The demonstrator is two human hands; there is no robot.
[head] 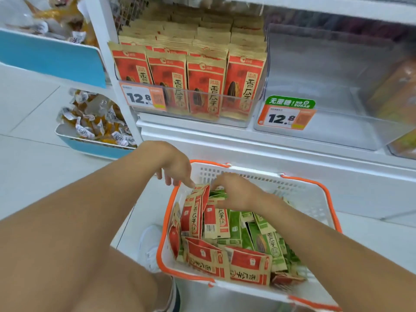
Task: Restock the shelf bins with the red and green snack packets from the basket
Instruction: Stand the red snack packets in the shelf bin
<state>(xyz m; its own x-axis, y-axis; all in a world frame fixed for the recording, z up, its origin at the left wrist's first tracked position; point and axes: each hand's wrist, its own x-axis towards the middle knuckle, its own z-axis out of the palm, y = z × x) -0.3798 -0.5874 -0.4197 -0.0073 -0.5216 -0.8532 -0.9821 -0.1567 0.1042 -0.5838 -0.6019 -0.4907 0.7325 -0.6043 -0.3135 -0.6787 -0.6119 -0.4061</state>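
Head view: basket (315,194) on floor below shelf, holding red packets (247,264) at left and front, green packets (265,242) at right. Left hand (177,165) over basket's far-left rim, fingers (190,182) curled down, tips on top edge of upright red packets. Right hand (236,192) reaching in, fingers curled round packet tops; which packet, cannot tell. Left bin (191,99) full of red packets. Right bin (326,122) clear, inside bare.

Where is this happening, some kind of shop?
Most likely a small grocery or convenience store. Clear shelf bins carry orange price tags reading 12.8, one bin is packed with identical red snack packets, and a white shopping basket with orange handles sits below, full of red and green packets.
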